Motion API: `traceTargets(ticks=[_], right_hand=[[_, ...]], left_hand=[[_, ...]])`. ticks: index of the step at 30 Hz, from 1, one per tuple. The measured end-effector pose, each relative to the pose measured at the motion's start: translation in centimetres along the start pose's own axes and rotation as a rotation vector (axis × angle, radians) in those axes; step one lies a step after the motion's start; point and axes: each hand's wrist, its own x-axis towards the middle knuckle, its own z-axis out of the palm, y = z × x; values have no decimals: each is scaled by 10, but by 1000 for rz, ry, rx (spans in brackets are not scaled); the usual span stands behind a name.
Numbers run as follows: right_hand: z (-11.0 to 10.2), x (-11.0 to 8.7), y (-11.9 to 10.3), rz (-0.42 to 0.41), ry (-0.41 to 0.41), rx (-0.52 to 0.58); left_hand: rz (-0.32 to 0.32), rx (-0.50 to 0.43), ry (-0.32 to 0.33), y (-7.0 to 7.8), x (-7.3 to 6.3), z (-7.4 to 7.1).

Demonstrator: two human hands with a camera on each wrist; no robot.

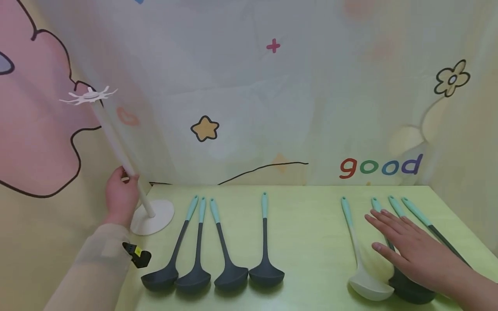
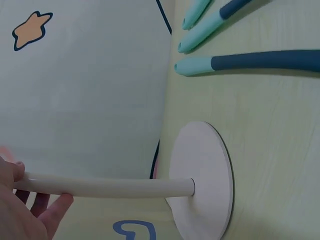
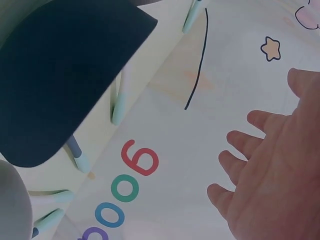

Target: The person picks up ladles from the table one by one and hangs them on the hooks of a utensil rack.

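Observation:
My left hand [image 1: 121,196] grips the white pole [image 1: 116,144] of a stand at the left end of the table. Thin white prongs [image 1: 90,96] spread from its top, and its round base [image 2: 207,180] shows below in the left wrist view. My right hand [image 1: 420,248] is held above the ladles at the right, fingers straight, holding nothing. Beneath or beside it are a white ladle [image 1: 369,287], a dark ladle [image 1: 412,296] and other ladles with mint handles, partly hidden by the hand. In the right wrist view a dark ladle bowl [image 3: 65,75] looms large.
Several dark ladles with mint handles lie left of centre, among them one ladle [image 1: 266,276] set slightly apart. A printed curtain [image 1: 249,86] hangs behind the pale yellow table [image 1: 311,242]. A small black and yellow device [image 1: 137,255] sits at my left wrist.

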Motion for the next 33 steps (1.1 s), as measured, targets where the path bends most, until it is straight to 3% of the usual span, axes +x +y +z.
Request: traceTargets(ticks=[4,8,12,26,33], right_hand=[[1,-3,1,5,6,3],[5,-4,2,15,-6,11],[8,-7,4,19,5,9],[8,-14,15,28,5,-6],[6,-12,14,28,-20,-3]], left_hand=[[8,-8,21,0,-1,0],[-25,-14,51,-2,-3,-5],[-31,-34,42,3,-4,-8],[53,-67,66,58,-20,-16],[125,-91,-2,94,-42,6]])
